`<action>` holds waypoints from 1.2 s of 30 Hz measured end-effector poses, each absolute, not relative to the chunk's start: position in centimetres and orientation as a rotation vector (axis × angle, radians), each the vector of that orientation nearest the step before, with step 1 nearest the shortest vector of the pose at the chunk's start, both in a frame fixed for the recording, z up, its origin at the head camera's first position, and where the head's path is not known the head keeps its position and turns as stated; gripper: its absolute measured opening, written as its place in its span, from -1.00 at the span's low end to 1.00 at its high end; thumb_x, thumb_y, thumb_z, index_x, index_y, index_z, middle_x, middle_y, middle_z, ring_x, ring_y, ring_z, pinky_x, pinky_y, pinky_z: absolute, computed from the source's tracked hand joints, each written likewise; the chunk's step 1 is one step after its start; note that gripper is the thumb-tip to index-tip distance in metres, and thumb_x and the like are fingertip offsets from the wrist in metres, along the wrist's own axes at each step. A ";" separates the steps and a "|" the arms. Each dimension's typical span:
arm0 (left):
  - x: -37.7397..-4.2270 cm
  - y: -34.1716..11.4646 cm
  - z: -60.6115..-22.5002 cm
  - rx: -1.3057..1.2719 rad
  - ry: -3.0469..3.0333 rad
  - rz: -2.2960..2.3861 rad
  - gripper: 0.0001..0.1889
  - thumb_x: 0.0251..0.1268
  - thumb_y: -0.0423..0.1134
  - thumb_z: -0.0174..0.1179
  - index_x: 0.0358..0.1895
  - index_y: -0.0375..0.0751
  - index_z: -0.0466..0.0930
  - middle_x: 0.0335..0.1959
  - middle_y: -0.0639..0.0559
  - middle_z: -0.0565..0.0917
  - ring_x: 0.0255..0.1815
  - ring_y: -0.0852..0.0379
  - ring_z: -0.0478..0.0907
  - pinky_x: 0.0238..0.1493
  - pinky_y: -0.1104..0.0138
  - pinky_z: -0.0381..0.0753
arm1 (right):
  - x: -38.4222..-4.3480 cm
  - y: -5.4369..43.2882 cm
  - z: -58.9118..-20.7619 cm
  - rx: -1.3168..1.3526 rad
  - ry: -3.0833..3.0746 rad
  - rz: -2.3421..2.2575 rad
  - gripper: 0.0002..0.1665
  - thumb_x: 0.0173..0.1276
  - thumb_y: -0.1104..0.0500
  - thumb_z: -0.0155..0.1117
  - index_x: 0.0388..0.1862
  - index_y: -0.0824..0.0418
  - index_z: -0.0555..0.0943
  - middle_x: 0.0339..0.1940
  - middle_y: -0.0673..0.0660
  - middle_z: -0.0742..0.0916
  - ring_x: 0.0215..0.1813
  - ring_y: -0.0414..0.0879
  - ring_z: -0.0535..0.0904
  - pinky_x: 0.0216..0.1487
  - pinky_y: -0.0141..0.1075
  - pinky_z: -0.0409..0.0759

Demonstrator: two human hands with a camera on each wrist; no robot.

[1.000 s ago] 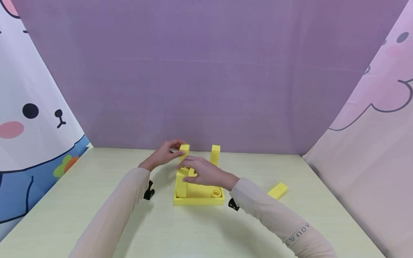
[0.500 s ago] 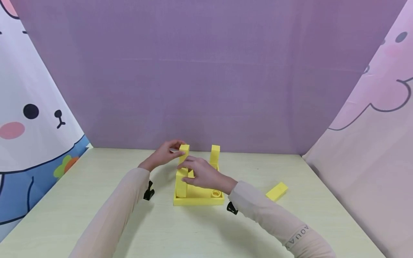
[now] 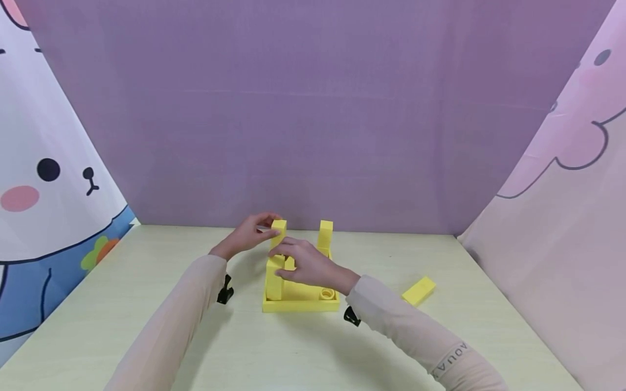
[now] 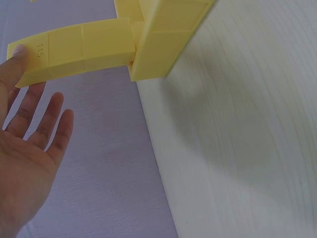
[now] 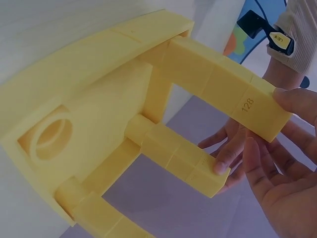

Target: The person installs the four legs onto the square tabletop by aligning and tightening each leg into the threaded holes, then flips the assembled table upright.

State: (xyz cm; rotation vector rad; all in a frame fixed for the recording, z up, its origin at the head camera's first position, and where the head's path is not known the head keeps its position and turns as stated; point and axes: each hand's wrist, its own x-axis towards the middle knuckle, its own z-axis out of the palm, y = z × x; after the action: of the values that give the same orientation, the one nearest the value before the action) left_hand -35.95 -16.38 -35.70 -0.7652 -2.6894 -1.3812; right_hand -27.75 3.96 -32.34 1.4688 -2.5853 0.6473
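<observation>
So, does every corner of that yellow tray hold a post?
No, the near right corner of the yellow tray shows only a round socket.

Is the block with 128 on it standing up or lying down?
Standing up: the head view shows the block rising from the yellow tray, the right hand gripping its upper end.

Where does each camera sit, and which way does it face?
Head: on the person's head, facing forward and down at the tray; left hand, right hand and both sleeves show.
Left wrist: on that wrist, facing post 115; the left hand shows.
Right wrist: on that wrist, facing post 128 and the tray; the right hand shows, the left beyond.
Shared: both wrist views show the left hand holding post 115.
</observation>
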 end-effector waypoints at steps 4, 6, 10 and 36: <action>-36.1 -16.4 -35.7 -0.770 -2.698 -1.373 -0.65 0.24 -0.21 0.15 0.09 -0.17 0.44 -0.03 -0.10 0.58 0.00 -0.04 0.51 -0.01 0.10 0.56 | -27.8 4.0 -32.4 1.470 -2.585 0.656 -0.61 0.21 0.14 0.29 0.02 0.20 0.54 0.00 0.05 0.62 -0.07 -0.19 0.54 -0.21 -0.53 0.51; -36.1 -16.4 -35.8 -0.768 -2.699 -1.371 -0.65 0.24 -0.20 0.15 0.08 -0.16 0.44 -0.03 -0.09 0.58 0.00 -0.03 0.51 -0.01 0.10 0.56 | -27.8 4.0 -32.5 1.463 -2.585 0.661 -0.61 0.21 0.13 0.28 0.02 0.20 0.53 -0.01 0.05 0.62 -0.08 -0.19 0.54 -0.22 -0.53 0.51; -36.1 -16.4 -35.7 -0.768 -2.700 -1.370 -0.65 0.24 -0.19 0.15 0.09 -0.15 0.44 -0.03 -0.08 0.58 0.00 -0.03 0.51 -0.01 0.10 0.56 | -27.7 3.9 -32.6 1.443 -2.586 0.681 -0.62 0.21 0.13 0.28 0.01 0.19 0.53 -0.02 0.05 0.62 -0.11 -0.19 0.54 -0.24 -0.48 0.54; -36.0 -16.4 -35.6 -0.785 -2.679 -1.382 -0.63 0.24 -0.19 0.15 0.10 -0.19 0.43 -0.04 -0.12 0.59 0.00 -0.05 0.52 -0.03 0.12 0.58 | -27.7 3.7 -32.7 1.382 -2.593 0.743 -0.64 0.19 0.12 0.30 -0.02 0.17 0.55 -0.06 0.03 0.63 -0.19 -0.20 0.54 -0.19 -0.39 0.58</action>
State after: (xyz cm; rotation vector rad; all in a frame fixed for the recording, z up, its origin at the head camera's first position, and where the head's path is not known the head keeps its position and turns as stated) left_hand -36.01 -16.41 -35.63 -0.7847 -2.6790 -1.3823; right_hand -27.72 3.71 -32.70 1.3819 -2.5932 0.7429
